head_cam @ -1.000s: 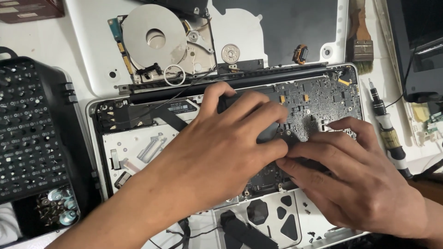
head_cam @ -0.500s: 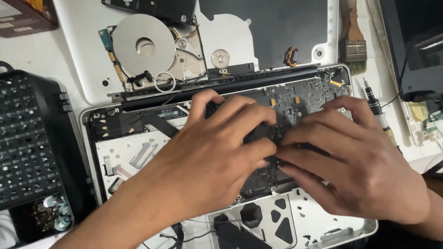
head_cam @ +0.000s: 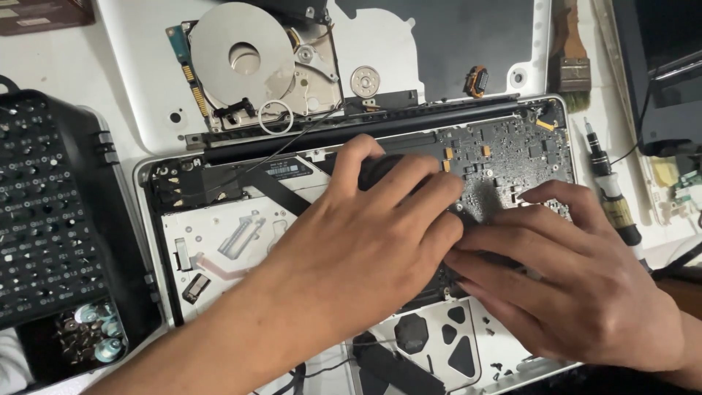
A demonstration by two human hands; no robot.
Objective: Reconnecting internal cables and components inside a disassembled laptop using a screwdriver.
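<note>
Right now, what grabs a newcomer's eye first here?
Two bare hands meet at centre over the opened white laptop shell: the left hand and right hand both press fingertips on the dark circuit board. Above it lies an opened hard drive with a shiny silver platter. At far left sits a black tray of screwdriver bits.

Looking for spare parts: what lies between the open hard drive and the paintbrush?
In the head view, between hard drive and paintbrush: a small round silver part and a small connector.
</note>
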